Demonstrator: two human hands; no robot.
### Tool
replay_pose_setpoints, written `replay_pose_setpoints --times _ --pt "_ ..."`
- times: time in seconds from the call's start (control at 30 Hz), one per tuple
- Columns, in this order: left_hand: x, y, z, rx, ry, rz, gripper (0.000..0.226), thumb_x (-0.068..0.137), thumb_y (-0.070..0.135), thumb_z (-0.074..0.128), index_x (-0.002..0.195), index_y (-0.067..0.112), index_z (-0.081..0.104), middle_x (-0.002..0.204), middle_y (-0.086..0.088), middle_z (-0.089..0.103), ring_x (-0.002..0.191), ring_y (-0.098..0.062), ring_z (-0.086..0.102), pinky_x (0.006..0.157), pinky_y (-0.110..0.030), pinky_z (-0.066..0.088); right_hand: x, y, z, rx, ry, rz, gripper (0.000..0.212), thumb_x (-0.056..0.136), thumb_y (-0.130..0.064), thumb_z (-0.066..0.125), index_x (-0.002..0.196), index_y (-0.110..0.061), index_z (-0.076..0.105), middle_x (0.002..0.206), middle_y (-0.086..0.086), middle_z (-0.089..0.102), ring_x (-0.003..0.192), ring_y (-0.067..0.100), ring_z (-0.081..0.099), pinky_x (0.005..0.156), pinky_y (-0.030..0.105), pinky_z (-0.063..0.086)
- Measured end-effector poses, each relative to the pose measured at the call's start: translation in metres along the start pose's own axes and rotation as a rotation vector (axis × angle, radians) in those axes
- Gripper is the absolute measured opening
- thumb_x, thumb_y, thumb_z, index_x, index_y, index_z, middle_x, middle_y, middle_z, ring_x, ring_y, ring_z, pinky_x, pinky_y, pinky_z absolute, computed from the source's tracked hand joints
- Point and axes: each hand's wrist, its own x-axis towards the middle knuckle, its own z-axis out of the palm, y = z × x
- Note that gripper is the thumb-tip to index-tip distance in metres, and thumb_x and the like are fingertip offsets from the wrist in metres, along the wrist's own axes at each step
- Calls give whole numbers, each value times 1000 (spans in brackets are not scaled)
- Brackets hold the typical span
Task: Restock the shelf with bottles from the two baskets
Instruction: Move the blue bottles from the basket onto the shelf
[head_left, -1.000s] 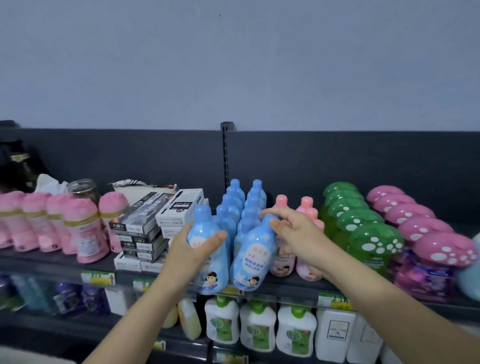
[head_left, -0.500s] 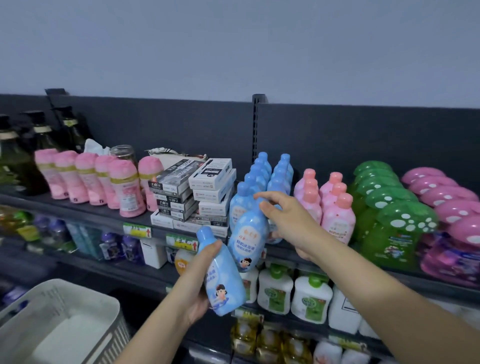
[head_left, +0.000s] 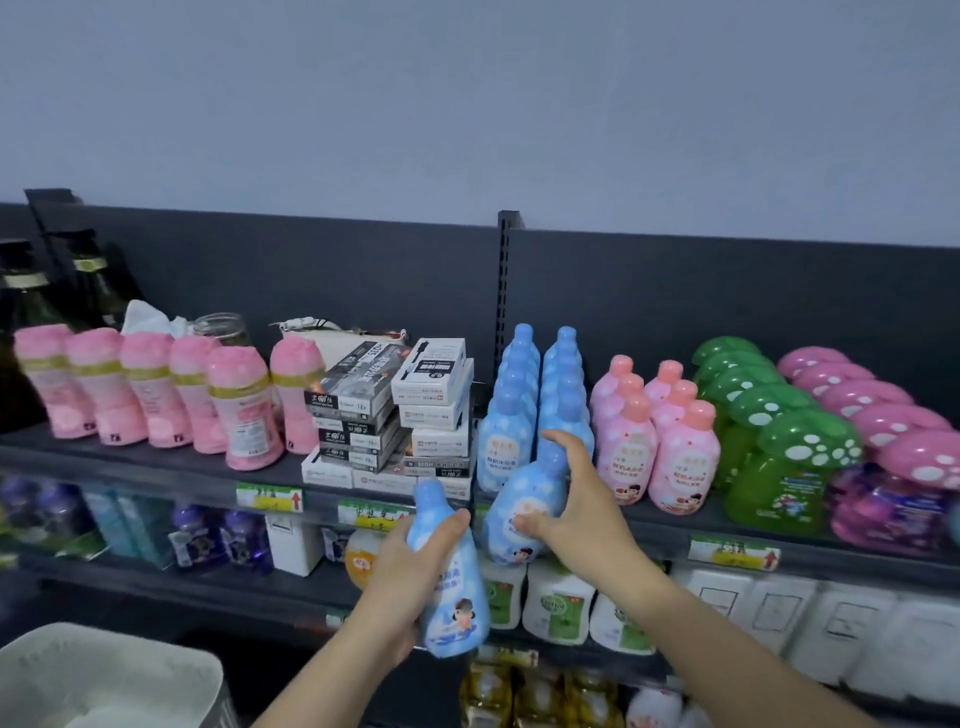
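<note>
The lower blue bottle (head_left: 456, 587) is wrapped in our left hand (head_left: 402, 582), held in the air in front of the shelf (head_left: 156, 464) edge. Our right hand (head_left: 576, 514) clasps the tilted blue bottle (head_left: 522, 501) at the shelf's front edge, just before the blue rows (head_left: 506, 439).

Stacked boxes (head_left: 395, 415) — black and white, glass jar (head_left: 221, 327), crumpled tissue (head_left: 148, 317)
</note>
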Motion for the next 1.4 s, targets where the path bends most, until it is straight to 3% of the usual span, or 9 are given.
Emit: replay_pose_setpoints --times 0.17,0.3,0.53,0.6,0.7,0.87,1.07,1.23,1.4 --pt "21 18 -12 145 -12 153 45 69 34 79 99 14 52 89 -18 66 77 -31 68 68 -43 56 7 -3 -13 -176 41 -16 75 77 -8 72 131 -40 31 122 -6 43 85 9 53 67 20 42" --pt "30 36 -9 175 -119 276 44 79 12 73 108 21 41 91 -4 61 70 -13 64 57 -22 50 10 -3 -20 -217 45 14 74 79 -6 71 132 -39 31 122 -10 39 63 -7 32 60 11 34" --pt "46 55 0 355 -318 530 49 81 22 72 105 41 34 116 10 47 105 -5 52 78 -15 45 13 -7 -29 -185 98 41 76 74 -6 75 123 -47 34 126 -7 42 106 14 47 73 20 39" --pt "50 57 4 426 -351 575 52 79 25 75 104 47 34 119 13 47 113 -4 46 89 -22 42 14 -8 -31 -183 100 34 75 73 -6 76 123 -44 35 125 -8 43 110 13 46 83 25 40" --pt "53 60 11 496 -366 650 52 78 20 76 106 42 38 116 18 47 108 12 44 86 -10 37 16 -8 -32 -220 93 -9 73 71 -8 77 119 -45 35 126 -12 42 114 9 43 90 24 39" --pt "61 63 18 564 -315 707 54 77 22 76 119 33 44 118 18 44 112 3 45 94 -19 40 19 -5 -37 -241 73 -60 74 72 -7 76 116 -46 32 122 -17 34 110 -1 32 78 0 31" --pt "64 57 22 608 -262 695 56 78 21 76 122 34 44 121 11 48 113 -1 47 97 -25 39 25 0 -40 -225 67 -72 74 73 -5 74 116 -48 31 122 -16 33 109 0 33 76 1 33" --pt "61 58 29 555 -256 610 51 84 20 70 119 42 41 108 32 52 95 16 53 74 -8 44 29 1 -44 -214 59 -66 74 74 -7 75 120 -45 33 120 -17 33 110 1 34 76 7 34" --pt "61 62 36 560 -243 594 49 86 20 67 119 42 38 104 29 55 91 3 59 67 -11 45 34 1 -48 -214 39 -67 74 73 -7 75 125 -40 35 122 -20 31 111 -1 34 74 3 34"
